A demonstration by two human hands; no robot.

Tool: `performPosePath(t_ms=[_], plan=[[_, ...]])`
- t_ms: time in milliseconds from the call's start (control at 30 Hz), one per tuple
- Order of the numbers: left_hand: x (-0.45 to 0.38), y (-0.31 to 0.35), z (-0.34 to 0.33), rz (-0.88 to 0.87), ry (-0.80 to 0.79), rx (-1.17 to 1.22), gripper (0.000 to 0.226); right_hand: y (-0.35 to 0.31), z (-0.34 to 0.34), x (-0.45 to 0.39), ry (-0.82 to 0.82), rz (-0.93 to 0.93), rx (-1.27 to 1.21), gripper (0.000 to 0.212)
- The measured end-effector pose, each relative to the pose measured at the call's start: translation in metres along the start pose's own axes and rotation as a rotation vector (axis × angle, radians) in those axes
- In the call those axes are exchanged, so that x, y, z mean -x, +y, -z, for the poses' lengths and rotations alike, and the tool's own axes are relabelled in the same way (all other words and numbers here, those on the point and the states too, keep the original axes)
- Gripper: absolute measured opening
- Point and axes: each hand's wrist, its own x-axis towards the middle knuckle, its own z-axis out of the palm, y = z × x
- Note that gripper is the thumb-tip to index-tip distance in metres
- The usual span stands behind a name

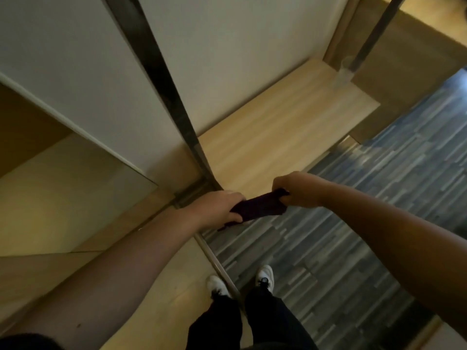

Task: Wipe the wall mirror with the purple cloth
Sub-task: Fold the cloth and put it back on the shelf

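I am looking down at the dark purple cloth (260, 208), which is stretched between both hands at waist height. My left hand (217, 210) grips its left end and my right hand (295, 189) is closed on its right end. To the left, a glossy panel (75, 188) with a thin white edge meets the floor and reflects the pale wood; it looks like the wall mirror. Neither the hands nor the cloth touch it.
A dark metal strip (161, 72) runs down the white wall to the floor corner. Pale wood flooring (278, 127) lies ahead and grey-blue striped flooring (353, 223) to the right. My feet in white shoes (265, 276) stand below the hands.
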Motion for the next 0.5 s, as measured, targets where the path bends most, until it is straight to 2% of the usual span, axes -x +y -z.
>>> performPosePath(t_ms=[167, 300, 433, 500], plan=[[-0.064, -0.046, -0.04, -0.009, -0.07, 0.009, 0.027, 0.039, -0.042, -0.07, -0.027, -0.046, -0.018, 0.013], [-0.119, -0.089, -0.064, 0.025, 0.136, -0.062, 0.017, 0.067, -0.065, -0.13, -0.006, -0.05, 0.001, 0.012], [-0.178, -0.117, -0.073, 0.042, 0.249, -0.247, 0.011, 0.096, -0.067, -0.186, 0.15, -0.026, 0.098, 0.013], [-0.202, -0.129, -0.077, 0.063, 0.344, -0.346, 0.017, 0.109, -0.076, -0.205, 0.321, 0.018, 0.225, 0.014]])
